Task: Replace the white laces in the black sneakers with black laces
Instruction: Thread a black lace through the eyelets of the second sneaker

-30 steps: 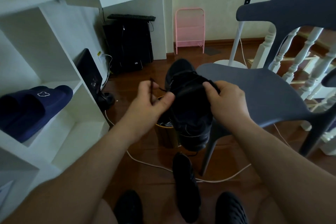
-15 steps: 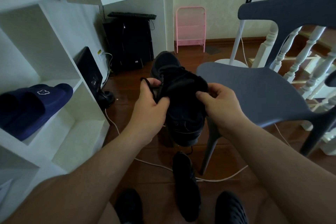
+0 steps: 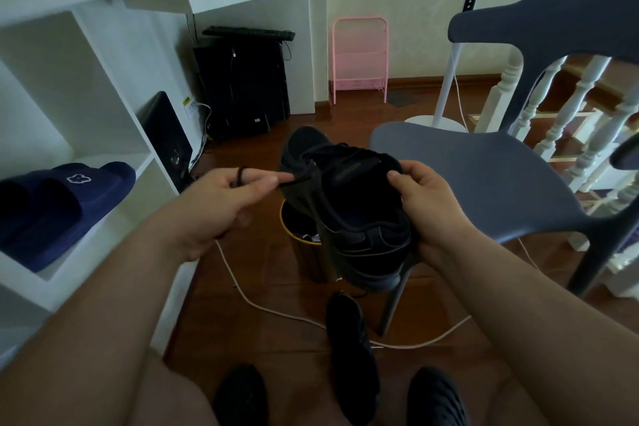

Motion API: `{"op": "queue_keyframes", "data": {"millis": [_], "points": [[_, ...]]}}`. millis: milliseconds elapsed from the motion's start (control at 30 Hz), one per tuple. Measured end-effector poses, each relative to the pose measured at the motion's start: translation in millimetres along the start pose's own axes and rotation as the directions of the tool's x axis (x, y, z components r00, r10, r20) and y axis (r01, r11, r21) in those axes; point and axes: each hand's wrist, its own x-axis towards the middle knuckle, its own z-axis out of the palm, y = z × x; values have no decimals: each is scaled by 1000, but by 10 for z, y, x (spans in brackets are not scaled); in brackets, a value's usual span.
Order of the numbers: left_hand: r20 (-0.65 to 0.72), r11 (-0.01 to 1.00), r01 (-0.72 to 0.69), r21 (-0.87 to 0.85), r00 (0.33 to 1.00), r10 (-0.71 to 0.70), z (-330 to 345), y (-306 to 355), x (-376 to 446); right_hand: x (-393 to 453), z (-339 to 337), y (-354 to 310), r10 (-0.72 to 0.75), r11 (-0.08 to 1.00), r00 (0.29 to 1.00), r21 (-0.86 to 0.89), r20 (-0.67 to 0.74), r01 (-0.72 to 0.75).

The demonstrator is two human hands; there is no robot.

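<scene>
The black sneaker (image 3: 349,204) is held up in mid-air between the white shelf unit (image 3: 103,135) on the left and the grey chair (image 3: 484,180) on the right, above a yellow-rimmed bin (image 3: 297,235). The right hand (image 3: 428,207) grips its right side, fingers curled. The left hand (image 3: 221,201) pinches the black lace (image 3: 294,180), pulled leftward. A second sneaker (image 3: 352,353) lies on the near floor.
</scene>
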Motion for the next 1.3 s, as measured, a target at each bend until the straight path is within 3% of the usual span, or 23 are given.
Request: {"op": "queue_keyframes", "data": {"millis": [100,167,267,367,467,533,700,833,933,1000,1067,1300], "points": [[-162,994,108,-18,981,-110,-237,-12,-6,-15,9,-12,12,1000,998,22,61,-14],[-329,988,153,-28,932,-154,-302,-31,19,-11,3,-36,33,999,999,32,42,-34],[-542,993,121,1,834,-101,-323,-48,72,1,-4,-54,41,998,999,50,10,-42],[-625,998,14,-57,779,-47,-304,-27,94,3,-5,-51,73,993,997,89,7,-73],[-579,960,-166,-226,816,5,-258,-16,102,3,-11,-65,115,986,992,120,44,-119],[-560,949,-219,-227,826,56,-177,27,98,-5,-5,-72,153,978,986,136,69,-161],[-597,944,-323,-67,771,221,77,109,150,-22,40,-28,206,966,974,140,98,-218],[-429,892,-414,180,783,450,384,147,104,-23,108,25,193,972,974,113,121,-207],[-283,836,-369,406,819,499,626,147,133,-49,173,73,203,971,967,94,156,-220],[-159,739,-331,587,847,506,742,128,156,-76,203,99,222,967,956,85,193,-242],[-89,680,-307,666,872,481,837,112,179,-99,215,116,252,959,941,70,227,-273],[-219,720,-265,642,836,503,859,135,174,-102,180,89,290,950,910,28,296,-312]]}}
